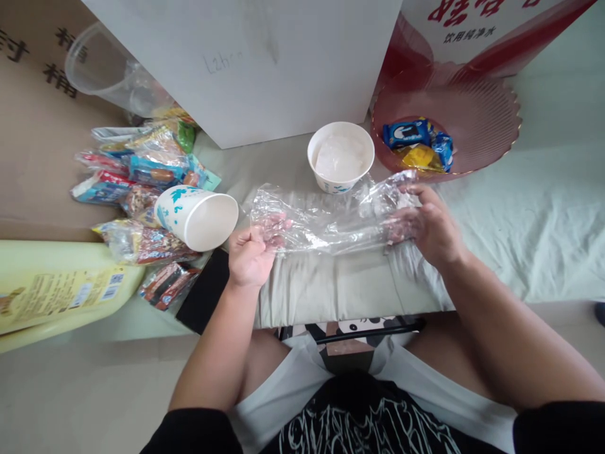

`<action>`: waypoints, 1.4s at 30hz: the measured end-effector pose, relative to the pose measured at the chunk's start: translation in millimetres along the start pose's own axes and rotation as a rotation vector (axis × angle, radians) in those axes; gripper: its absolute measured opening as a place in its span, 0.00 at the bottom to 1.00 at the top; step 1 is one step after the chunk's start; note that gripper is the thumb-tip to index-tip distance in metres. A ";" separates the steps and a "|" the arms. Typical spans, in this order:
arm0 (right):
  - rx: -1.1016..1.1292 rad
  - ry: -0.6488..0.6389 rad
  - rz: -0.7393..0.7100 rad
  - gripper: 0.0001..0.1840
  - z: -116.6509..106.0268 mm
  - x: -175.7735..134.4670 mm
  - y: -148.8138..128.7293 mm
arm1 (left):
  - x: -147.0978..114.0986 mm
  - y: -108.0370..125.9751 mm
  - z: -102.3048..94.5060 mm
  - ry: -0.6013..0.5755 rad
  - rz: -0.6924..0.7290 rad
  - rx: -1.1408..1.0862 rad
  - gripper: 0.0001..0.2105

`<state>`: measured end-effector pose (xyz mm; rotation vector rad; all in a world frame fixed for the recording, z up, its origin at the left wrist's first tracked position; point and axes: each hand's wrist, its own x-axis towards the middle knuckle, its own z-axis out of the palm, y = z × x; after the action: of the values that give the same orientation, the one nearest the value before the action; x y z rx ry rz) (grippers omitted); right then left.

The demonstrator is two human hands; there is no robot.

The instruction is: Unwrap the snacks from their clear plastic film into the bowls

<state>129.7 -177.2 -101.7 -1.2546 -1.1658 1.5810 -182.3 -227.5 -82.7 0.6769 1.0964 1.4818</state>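
A crumpled sheet of clear plastic film (326, 230) is stretched between both hands above the green cloth. My left hand (251, 255) grips its left end, thumb and fingers closed, with some fingertips showing through the film. At the other end, my right hand (432, 227) has its fingers and thumb around the gathered plastic. Just behind the film stands an upright white paper cup (341, 183) with something pale and translucent inside. A second paper cup (177, 211), with blue leaf prints, lies tilted beside my left hand, its mouth facing me.
A pink ribbed bowl (486, 126) at the right holds several blue and yellow snack packets (420, 142). More wrapped snacks (151, 170) are heaped at left, near a clear plastic tub (94, 69) and a black flat object (204, 293). A white box (265, 75) stands behind.
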 end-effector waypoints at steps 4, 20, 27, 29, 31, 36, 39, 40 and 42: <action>0.139 -0.127 0.065 0.41 2.4 -2.0 -4.1 | -0.7 2.3 -2.0 -0.036 -0.022 -0.023 0.17; -0.099 -0.422 -0.242 0.55 -3.5 -5.8 6.2 | -1.0 6.4 4.2 0.002 -0.073 -0.058 0.15; -0.238 -0.297 -0.233 0.49 6.5 -8.8 6.4 | -0.7 6.4 5.0 -0.026 -0.070 -0.035 0.16; -0.237 -0.243 -0.216 0.43 6.8 -8.3 4.9 | -0.6 5.7 4.7 -0.022 -0.070 -0.019 0.16; -0.246 -0.215 -0.199 0.39 4.7 -7.3 3.4 | -0.4 4.9 4.3 -0.008 -0.063 -0.003 0.17; -0.297 -0.445 -0.343 0.54 -1.1 -8.4 2.8 | -0.3 3.1 2.5 -0.029 -0.046 0.016 0.18; -0.513 -0.515 -0.501 0.61 3.6 -12.6 6.5 | -0.6 2.4 1.9 -0.049 -0.053 0.010 0.20; -0.607 -0.504 -0.530 0.58 6.3 -14.2 8.1 | -0.7 2.2 2.2 -0.043 -0.056 0.011 0.19; -0.769 -0.464 -0.565 0.46 11.6 -16.9 11.2 | -0.8 2.1 3.3 -0.024 -0.061 0.019 0.19</action>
<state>121.3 -198.3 -107.2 -0.8536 -2.3327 1.0265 -180.2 -227.3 -79.4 0.6677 1.1045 1.4094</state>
